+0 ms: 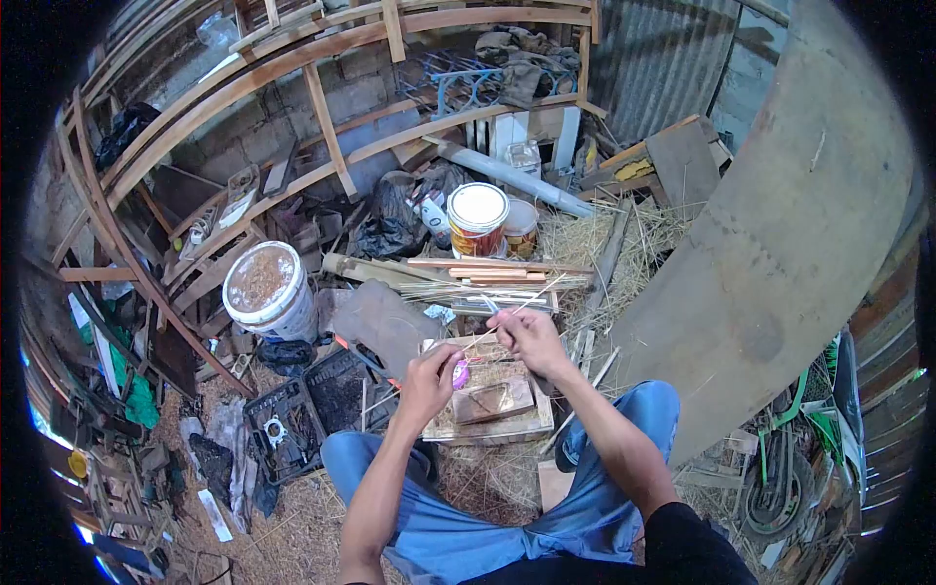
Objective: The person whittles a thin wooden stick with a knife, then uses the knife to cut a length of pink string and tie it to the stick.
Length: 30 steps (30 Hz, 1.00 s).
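Observation:
A thin pale stick runs slantwise between my two hands. My left hand is closed round its lower end, in front of my left knee. Farther forward and to the right, my right hand is closed on the stick's upper part; whether it also holds a tool is too small to tell. Beneath the hands is a low wooden stand with a wooden block on top. A round pink object shows beside my left fingers.
Beyond the stand lie bundled sticks and wood strips. A white bucket stands at left, a paint pail farther back. A black crate sits left of my knee; a large sheet leans at right.

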{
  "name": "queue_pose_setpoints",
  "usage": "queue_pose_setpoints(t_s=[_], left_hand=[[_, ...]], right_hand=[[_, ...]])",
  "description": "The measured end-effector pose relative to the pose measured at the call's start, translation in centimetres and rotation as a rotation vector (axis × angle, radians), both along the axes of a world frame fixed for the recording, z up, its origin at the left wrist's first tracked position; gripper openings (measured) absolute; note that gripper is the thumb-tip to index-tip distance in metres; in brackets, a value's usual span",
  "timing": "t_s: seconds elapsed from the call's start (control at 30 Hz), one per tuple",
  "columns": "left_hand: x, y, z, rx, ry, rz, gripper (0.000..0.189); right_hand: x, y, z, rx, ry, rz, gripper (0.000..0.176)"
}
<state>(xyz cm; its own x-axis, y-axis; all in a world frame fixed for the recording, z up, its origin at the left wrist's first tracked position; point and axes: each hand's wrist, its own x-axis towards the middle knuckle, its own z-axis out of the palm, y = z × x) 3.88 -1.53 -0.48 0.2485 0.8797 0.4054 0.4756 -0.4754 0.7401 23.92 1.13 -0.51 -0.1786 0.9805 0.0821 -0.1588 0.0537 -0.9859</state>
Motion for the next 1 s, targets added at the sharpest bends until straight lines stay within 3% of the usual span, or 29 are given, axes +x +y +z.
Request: queue_pose_setpoints(t_s=[0.1, 0.17, 0.37, 0.63, 0.67, 0.7, 0.8, 0.83, 0.9, 0.97, 1.0], left_hand=[[-0.3, 0.1, -0.3, 0.139, 0.036, 0.001, 0.006], [-1.0, -0.2, 0.2, 0.223, 0.235, 0.031, 0.012], [-1.2, 0.0, -0.2, 0.379, 0.337, 0.004, 0.02], [-1.8, -0.3, 0.3, 0.387, 0.4, 0.008, 0.02], [-1.9, -0.3, 0.4, 0.394, 0.377, 0.017, 0.018], [-2.9, -0.1, 0.5, 0.397, 0.379, 0.021, 0.018], [-5.9, 0.1, 0.9, 0.25, 0.166, 0.292, 0.003], [-6.2, 0.2, 0.9, 0.256, 0.176, 0.294, 0.003], [-5.5, 0.8, 0.0, 0.196, 0.142, 0.26, 0.006], [-3.6, 0.8, -0.8, 0.116, 0.125, 0.225, 0.008], [-2.5, 0.8, -0.7, 0.048, 0.056, 0.173, 0.009]], right_hand=[[1.2, 0.1, 0.7, -0.066, -0.09, -0.015, 0.028], [2.3, 0.8, 0.0, -0.067, -0.063, -0.01, 0.027], [4.1, 1.7, -0.4, -0.21, 0.025, -0.035, 0.028], [5.6, 2.1, 0.1, -0.24, -0.056, -0.125, 0.036], [6.1, 2.4, -0.2, -0.281, -0.025, -0.198, 0.032], [7.0, 3.1, -1.0, -0.194, -0.09, -0.416, 0.031], [13.7, 3.6, 0.9, -0.081, -0.012, -0.625, 0.028], [13.3, 3.1, 1.9, -0.044, 0.072, -0.534, 0.024], [9.9, 1.4, 3.2, -0.166, -0.051, -0.452, 0.026], [6.3, 0.7, 1.2, -0.151, 0.004, -0.233, 0.026], [3.4, 0.1, 0.6, -0.142, -0.101, -0.257, 0.028]])
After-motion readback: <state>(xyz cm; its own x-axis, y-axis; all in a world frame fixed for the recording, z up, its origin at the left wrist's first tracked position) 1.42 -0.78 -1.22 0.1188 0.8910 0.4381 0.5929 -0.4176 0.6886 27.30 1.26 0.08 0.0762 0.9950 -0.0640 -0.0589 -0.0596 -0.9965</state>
